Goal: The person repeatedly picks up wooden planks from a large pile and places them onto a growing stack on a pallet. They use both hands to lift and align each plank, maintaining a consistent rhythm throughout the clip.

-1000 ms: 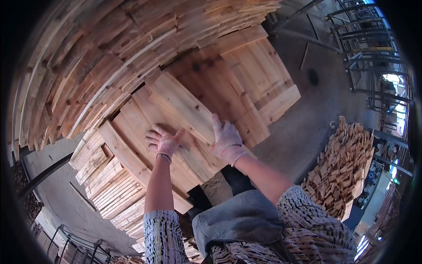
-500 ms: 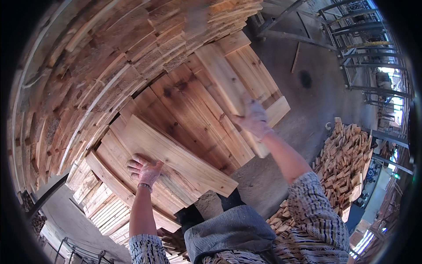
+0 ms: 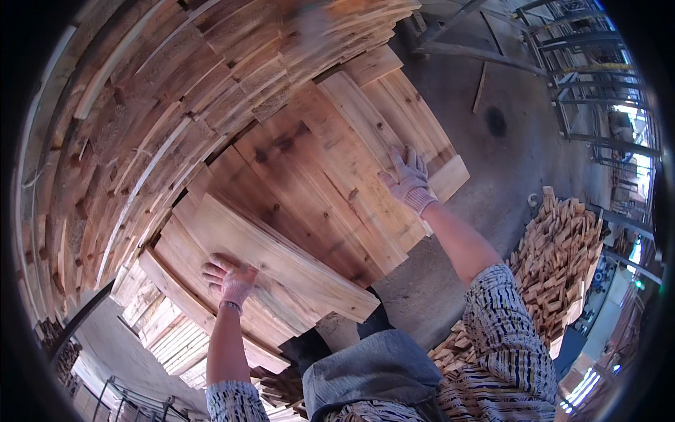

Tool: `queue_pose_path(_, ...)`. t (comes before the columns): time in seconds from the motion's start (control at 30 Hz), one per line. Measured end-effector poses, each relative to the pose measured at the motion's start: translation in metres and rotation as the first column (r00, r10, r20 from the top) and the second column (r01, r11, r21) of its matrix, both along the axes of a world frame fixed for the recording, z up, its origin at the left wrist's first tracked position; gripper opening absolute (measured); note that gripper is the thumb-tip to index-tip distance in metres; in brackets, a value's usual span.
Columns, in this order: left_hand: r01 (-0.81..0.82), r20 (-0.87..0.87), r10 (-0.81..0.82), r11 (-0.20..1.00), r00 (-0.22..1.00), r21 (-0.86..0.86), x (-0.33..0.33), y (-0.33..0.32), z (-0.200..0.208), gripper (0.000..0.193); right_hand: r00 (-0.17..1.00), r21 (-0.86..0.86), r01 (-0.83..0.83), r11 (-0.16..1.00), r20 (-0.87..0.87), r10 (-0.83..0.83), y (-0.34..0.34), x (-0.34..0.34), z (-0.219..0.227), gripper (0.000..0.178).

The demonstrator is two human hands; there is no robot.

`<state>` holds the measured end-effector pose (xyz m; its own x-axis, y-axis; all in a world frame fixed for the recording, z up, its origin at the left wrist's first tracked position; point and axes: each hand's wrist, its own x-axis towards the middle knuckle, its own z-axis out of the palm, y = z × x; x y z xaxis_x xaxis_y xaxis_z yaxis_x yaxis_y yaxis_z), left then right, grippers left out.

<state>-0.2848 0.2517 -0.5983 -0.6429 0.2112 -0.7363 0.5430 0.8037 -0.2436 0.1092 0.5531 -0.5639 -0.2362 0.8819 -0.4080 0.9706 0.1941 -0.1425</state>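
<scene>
My left hand (image 3: 233, 276), in a pale knit glove, rests with fingers spread on the light boards at the left of a layer of planks. Just above it lies a long pale plank (image 3: 281, 243), slanting across the others. My right hand (image 3: 409, 181), also gloved, lies open on a narrow light board (image 3: 360, 109) toward the right, thumb and fingers apart. Between my hands are wide reddish boards (image 3: 299, 193) with dark knots and stains. A short crosswise piece (image 3: 450, 177) sticks out past the right hand.
A tall stack of board ends (image 3: 169, 91) curves along the far left side. To the right, a heap of small wood offcuts (image 3: 555, 253) stands by the concrete floor (image 3: 457, 267). Metal racks (image 3: 590, 91) line the far right. More stacked slats (image 3: 176, 337) sit at lower left.
The narrow board under my right hand has settled against the boards at the right and lies still. My right hand's fingers have spread over it. My left hand has hardly moved.
</scene>
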Motion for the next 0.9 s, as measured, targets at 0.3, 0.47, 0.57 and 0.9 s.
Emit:
queue_pose_path(0.3,0.008,0.086,-0.009,1.000,0.996,0.010,-0.013,0.010,0.023,0.136,0.914,-0.290,-0.346,0.892,-0.320,0.250,-0.160,-0.169,0.095,0.106)
queue_pose_path(0.47,-0.046,0.152,0.033,0.995,0.988,0.086,-0.011,0.012,0.027,0.133,0.964,-0.280,-0.214,0.936,-0.215,0.156,-0.233,-0.213,0.058,0.102)
queue_pose_path(0.57,0.055,0.166,-0.060,0.998,0.984,0.038,-0.018,-0.015,-0.006,0.142,0.947,-0.204,-0.179,0.962,-0.300,0.112,-0.219,-0.195,0.060,0.099)
queue_pose_path(0.9,0.041,0.017,-0.040,0.997,0.999,-0.058,-0.006,0.009,0.011,0.149,0.997,-0.102,0.069,0.992,-0.025,-0.072,-0.025,0.004,0.102,0.090)
